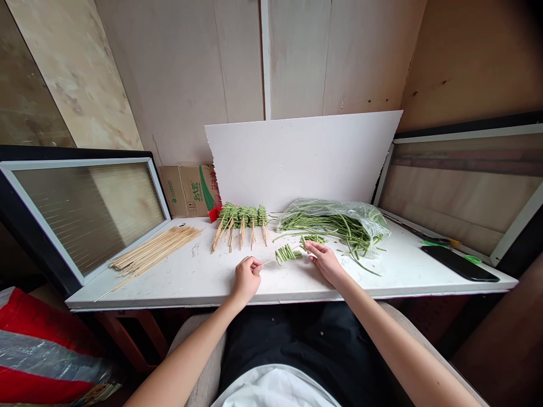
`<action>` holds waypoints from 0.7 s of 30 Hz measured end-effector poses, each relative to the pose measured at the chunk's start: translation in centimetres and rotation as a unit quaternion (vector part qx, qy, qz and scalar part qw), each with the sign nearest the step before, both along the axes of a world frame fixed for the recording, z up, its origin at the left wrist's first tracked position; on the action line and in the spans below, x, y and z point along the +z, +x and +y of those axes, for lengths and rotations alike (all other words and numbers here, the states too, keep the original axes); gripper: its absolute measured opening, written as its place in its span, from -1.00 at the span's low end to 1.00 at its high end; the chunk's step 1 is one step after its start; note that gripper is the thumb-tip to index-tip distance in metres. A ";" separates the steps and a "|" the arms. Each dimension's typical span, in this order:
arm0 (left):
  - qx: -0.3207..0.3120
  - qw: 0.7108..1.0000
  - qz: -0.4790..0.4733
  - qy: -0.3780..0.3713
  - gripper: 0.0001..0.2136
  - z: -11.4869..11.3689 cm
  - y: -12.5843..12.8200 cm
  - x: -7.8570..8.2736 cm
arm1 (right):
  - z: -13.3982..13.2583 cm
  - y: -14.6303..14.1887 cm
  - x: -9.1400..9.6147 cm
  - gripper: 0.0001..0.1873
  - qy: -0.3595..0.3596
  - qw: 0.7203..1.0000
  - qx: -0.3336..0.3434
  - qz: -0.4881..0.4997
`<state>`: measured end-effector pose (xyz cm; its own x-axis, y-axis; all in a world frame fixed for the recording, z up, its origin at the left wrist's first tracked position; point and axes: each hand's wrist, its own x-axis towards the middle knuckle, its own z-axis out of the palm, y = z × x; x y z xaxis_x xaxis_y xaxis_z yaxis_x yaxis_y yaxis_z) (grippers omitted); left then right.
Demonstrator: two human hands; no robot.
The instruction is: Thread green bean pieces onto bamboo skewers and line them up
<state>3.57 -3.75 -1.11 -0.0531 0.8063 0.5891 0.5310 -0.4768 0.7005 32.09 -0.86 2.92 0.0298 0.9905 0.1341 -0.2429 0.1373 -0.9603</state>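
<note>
The white tabletop [169, 288] carries a bag of long beans [339, 223], crowding the space behind the right hand [326, 263]; spare sticks [156, 249] lie far left; the left hand [246, 281] pinches one stick [268, 262] by its bare end, a good spot; whether the right grips anything, I cannot tell; the stick, between both hands, looks light and stiff; its bean pieces [286, 254] seem firm, maybe slippery.

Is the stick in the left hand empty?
Not empty: green bean pieces sit in a row along the stick that the left hand holds.
</note>
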 end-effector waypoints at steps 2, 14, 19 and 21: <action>-0.001 1.000 0.000 -0.002 -0.87 0.0 0.0 0.0 | -0.1 0.0 0.0 -0.53 0.002 1.000 -0.002 -0.005; 0.004 1.000 0.008 -0.004 -0.85 0.3 -0.3 -0.5 | 0.0 0.0 -0.2 -0.53 0.024 0.998 -0.004 -0.054; 0.004 1.000 0.010 -0.004 -0.84 0.3 -0.3 -0.6 | 0.0 -0.1 -0.2 -0.55 0.027 0.999 0.022 -0.034; 0.005 1.000 0.010 -0.003 -0.84 0.3 -0.3 -0.5 | -0.2 -0.2 0.1 -0.55 0.023 0.999 0.041 -0.013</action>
<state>3.30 -3.45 -1.66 -0.0494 0.8093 0.5854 0.5502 -0.4671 0.6922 31.91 -1.08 2.99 -0.0551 0.9824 0.1782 -0.2306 0.1611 -0.9596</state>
